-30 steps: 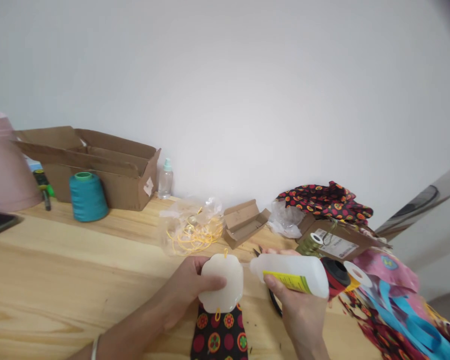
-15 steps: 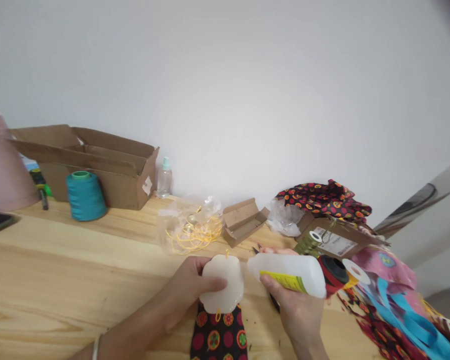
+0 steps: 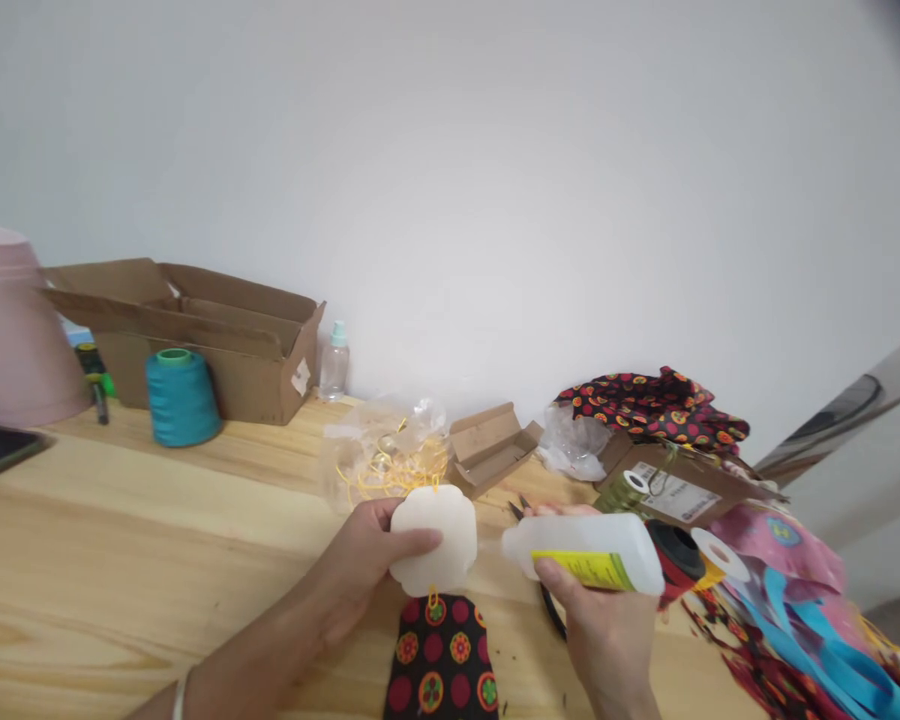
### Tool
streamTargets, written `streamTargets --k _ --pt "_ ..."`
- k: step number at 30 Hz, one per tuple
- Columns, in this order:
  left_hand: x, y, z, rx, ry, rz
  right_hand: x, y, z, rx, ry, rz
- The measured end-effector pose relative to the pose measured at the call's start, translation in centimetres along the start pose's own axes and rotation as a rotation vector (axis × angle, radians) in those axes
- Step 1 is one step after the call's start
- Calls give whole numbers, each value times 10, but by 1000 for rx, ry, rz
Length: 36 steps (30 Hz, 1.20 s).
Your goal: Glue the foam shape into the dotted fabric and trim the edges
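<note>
A flat white piece with a scalloped edge is pinched in my left hand, thumb across its face. Small yellow cord loops stick out at its top and bottom. My right hand is wrapped round a white squeeze bottle of glue with a yellow label, tilted nearly level. Its clear nozzle points left and reaches close to the piece's right edge; whether it touches I cannot tell. Below the piece, a dark patterned fabric strip lies on the table. Black-handled scissors are partly hidden behind my right hand.
Behind are a plastic bag with yellow cord, a small open carton, a teal thread cone, a large cardboard box and a spray bottle. Patterned fabric, thread spools and blue ribbon crowd the right.
My left hand has raised the white piece slightly up and left, baring more of the fabric strip's top. The bottle has shifted slightly right and down in view. The camera view has also shifted a little.
</note>
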State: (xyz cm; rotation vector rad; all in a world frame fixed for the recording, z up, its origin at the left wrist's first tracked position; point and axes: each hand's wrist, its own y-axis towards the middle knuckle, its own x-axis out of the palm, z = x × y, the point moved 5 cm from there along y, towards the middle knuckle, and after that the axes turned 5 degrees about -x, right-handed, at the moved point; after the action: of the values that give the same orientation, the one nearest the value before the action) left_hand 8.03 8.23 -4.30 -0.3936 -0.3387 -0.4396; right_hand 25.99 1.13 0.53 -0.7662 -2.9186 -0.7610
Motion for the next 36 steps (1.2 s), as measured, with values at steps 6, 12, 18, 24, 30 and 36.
streamTargets --k 6,12,18,24,30,36 --pt "2 -1 -3 -13 4 -9 2 0 0 -15 -15 -10" --pt "1 -1 0 16 -1 13 5 -4 -2 30 32 -6" --pt "12 -2 -6 -18 28 -37 2 -5 0 -81 14 35" --pt "18 -3 -12 -34 46 -58 1 -8 1 -130 -54 54" --pt "22 -5 -12 -29 64 -49 9 -11 -3 -134 -93 -12" --pt "23 -6 -13 -24 74 -25 13 -11 -4 -121 -92 -8"
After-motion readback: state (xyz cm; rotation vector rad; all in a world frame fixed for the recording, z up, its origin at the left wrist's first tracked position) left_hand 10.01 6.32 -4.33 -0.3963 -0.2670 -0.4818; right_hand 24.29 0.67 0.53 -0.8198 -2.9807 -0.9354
